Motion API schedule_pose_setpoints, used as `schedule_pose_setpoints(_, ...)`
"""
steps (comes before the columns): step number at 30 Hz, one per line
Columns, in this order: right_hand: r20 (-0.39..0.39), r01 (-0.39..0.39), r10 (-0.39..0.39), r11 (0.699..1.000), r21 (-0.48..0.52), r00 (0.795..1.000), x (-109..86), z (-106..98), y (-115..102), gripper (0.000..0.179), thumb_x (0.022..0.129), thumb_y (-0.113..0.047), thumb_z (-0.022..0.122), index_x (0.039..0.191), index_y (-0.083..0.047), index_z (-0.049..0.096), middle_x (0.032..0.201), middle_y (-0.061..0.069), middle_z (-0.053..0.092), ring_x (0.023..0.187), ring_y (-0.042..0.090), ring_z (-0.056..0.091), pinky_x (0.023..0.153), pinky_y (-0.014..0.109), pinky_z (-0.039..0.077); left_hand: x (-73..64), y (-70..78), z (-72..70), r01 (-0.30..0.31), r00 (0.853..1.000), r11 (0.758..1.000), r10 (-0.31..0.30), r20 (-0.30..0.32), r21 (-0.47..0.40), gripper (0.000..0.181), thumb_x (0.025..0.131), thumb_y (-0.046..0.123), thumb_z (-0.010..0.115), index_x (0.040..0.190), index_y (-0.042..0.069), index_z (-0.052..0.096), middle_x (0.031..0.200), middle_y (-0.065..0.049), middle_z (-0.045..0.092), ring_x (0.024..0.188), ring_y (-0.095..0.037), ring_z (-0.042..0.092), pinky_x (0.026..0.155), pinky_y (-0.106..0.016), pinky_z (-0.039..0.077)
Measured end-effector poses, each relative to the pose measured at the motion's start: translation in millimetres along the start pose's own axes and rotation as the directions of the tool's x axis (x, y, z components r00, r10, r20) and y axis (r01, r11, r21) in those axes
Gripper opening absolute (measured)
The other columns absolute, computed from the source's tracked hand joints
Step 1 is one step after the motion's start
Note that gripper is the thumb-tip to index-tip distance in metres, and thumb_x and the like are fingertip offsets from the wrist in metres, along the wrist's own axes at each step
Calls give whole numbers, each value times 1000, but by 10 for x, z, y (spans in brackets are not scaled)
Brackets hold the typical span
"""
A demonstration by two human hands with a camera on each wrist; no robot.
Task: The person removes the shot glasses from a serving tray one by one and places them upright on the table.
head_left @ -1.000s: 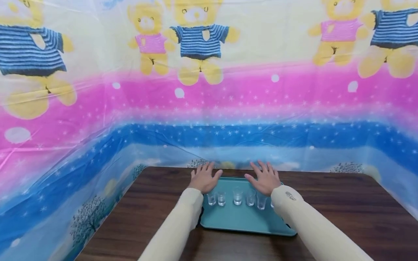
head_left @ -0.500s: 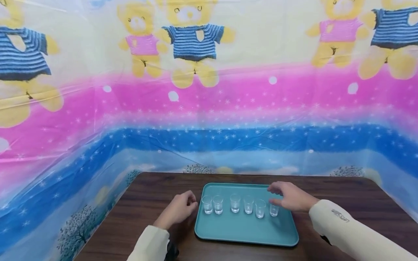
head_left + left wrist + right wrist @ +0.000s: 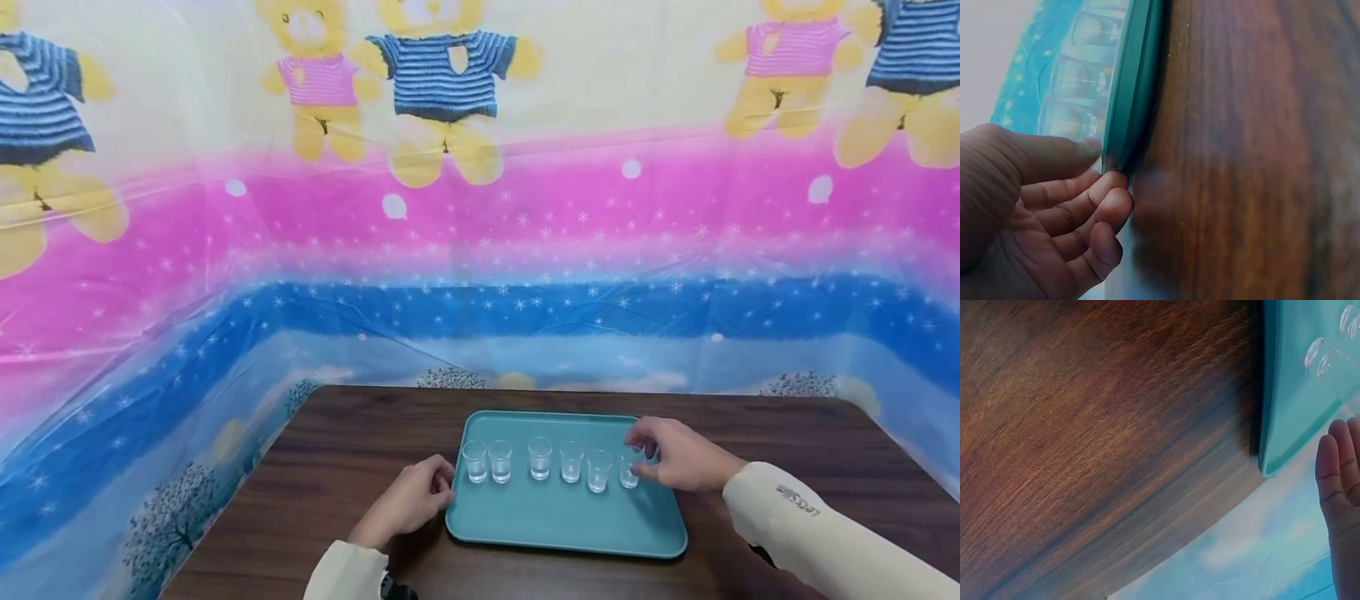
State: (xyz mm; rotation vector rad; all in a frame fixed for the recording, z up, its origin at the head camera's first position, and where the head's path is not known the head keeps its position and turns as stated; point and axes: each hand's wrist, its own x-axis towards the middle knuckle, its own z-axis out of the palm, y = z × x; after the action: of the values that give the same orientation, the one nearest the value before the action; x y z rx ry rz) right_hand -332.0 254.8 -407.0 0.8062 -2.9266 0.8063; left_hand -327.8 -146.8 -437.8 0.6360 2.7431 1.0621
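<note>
Several small clear shot glasses stand upright in an uneven row on the teal tray (image 3: 562,525). My right hand (image 3: 678,454) has its thumb and fingers around the upper part of the rightmost shot glass (image 3: 628,477), which stands on the tray. In the right wrist view, fingers (image 3: 1327,465) show at the right edge, and the thumb is out of frame. My left hand (image 3: 408,500) lies on the table at the tray's left edge, fingers loosely curled. In the left wrist view its thumb and fingertips are right at the tray rim (image 3: 1125,112), with glasses (image 3: 1079,78) beyond.
The tray sits on a dark wooden table (image 3: 345,442). Right beside the held glass stands another shot glass (image 3: 597,473), with more to its left (image 3: 540,460). A curtain (image 3: 480,312) with printed bears hangs behind the table and along its sides.
Both hands have come back from above the tray's far side, one to each side of it. My right hand has lowered and closed around the rightmost glass. The glasses stay in place.
</note>
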Motion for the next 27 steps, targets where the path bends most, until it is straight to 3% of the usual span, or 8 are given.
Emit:
schedule_pose_setpoints(6, -17, 10, -11, 999, -41, 1000, 17, 20, 23, 27, 83, -14, 72, 107, -6, 63, 96, 2, 59, 80, 12, 55, 67, 33, 48, 7, -1, 8, -16, 1000, 1000, 16, -5, 1, 19, 88, 3, 65, 104, -1, 56, 77, 1, 54, 66, -13, 50, 61, -29, 42)
schedule_pose_setpoints(16, -97, 33, -40, 997, -75, 994, -8, -44, 116, 24, 84, -20, 73, 104, -10, 64, 90, -1, 58, 73, 8, 52, 63, 27, 47, 13, 39, -27, 24, 999, 999, -22, 46, -42, 19, 90, 3, 62, 106, 1, 52, 78, -2, 52, 64, -16, 48, 56, -29, 40)
schedule_pose_setpoints(27, -184, -5, -14, 995, -100, 983, -7, -152, 231, 25, 83, -20, 74, 104, -10, 65, 85, -6, 56, 70, 6, 51, 59, 26, 46, -7, 7, 1, 40, 998, 997, -37, 51, -64, 19, 91, 3, 61, 108, 0, 52, 79, -2, 53, 64, -16, 49, 57, -29, 40)
